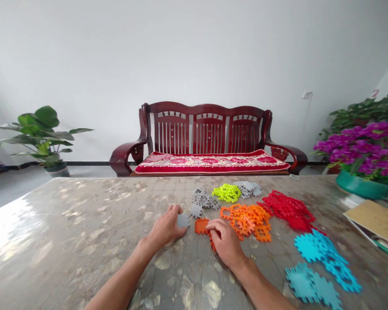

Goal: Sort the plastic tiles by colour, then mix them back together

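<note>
My left hand is closed on a light grey interlocking tile, with the thumb low and the fingers behind it. Close by on the right, my right hand has its fingers pinched at the right edge of an orange square tile with notched edges. Part of another orange tile shows beneath that hand; the rest is hidden. A grey square tile lies just beyond my hands, beside a heap of grey pieces. The orange pile spreads out right of my right hand.
Yellow-green pieces and more grey tiles lie farther back. Red pieces, bright blue pieces and teal pieces cover the right side. Purple flowers and a notebook stand at the table's right edge.
</note>
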`<state>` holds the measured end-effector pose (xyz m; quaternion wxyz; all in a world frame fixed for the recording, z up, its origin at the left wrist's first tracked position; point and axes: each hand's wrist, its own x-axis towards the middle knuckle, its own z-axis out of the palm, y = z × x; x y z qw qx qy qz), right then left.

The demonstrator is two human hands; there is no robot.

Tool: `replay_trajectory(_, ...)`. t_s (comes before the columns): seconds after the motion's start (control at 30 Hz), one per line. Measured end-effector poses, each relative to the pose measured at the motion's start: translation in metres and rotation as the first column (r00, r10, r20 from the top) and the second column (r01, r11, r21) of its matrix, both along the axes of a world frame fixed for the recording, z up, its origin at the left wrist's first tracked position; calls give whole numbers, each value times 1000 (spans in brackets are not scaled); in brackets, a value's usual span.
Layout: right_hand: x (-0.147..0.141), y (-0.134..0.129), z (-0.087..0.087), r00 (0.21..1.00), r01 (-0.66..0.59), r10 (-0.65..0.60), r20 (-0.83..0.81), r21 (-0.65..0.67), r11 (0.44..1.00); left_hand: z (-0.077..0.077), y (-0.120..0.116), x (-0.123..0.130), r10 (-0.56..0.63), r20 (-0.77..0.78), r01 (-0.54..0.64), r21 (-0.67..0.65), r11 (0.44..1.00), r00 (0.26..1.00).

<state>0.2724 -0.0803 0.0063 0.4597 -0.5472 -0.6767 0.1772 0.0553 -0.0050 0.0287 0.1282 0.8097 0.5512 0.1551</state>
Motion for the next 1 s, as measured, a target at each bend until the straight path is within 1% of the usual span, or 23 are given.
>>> replay_trajectory(0.1, 0, 0, -1, 1000, 0, 0, 1, 0, 1000, -8, 7, 1, 48, 153, -44, -34, 998, 987)
replay_trajectory(0.17, 0, 0, 0, 1000, -4, 4, -3, 0, 1000, -14, 14, 3, 69, 306, -61, -37, 997, 949)
replay_trajectory(0.27, 0, 0, 1, 1000, -5, 5, -8, 1, 1000, -23, 26, 9, 75, 560, -71, -28, 997, 825)
replay_trajectory(0.33, 0, -1, 2, 1000, -4, 4, -6, 2, 1000, -27, 32, 13, 88, 657, -74, -48, 996, 749)
replay_trajectory(0.37, -1, -1, 3, 1000, -3, 3, -6, 2, 1000, -28, 33, 15, 96, 672, -71, -64, 995, 734)
replay_trajectory(0.43, -1, -1, 4, 1000, -5, 5, -4, -1, 1000, -28, 33, 18, 95, 650, -47, -90, 995, 754)
replay_trajectory(0.57, -2, -2, 5, 1000, -13, 13, 2, -15, 1000, -26, 26, 22, 29, 535, 23, -89, 996, 844)
replay_trajectory(0.7, -2, -1, 5, 1000, -12, 12, 0, -18, 1000, -23, 22, 23, -15, 455, 62, -90, 994, 890)
replay_trajectory(0.83, -1, -1, 4, 1000, -21, 21, 1, -24, 999, -18, 30, 24, -3, 364, 59, -143, 988, 932)
replay_trajectory(0.93, -1, 0, 3, 1000, -30, 30, -5, -24, 999, -14, 40, 26, 14, 335, 57, -201, 978, 942)
replay_trajectory(1.0, -1, 0, 3, 1000, -30, 30, -8, -22, 999, -13, 45, 29, 20, 327, 53, -214, 975, 945)
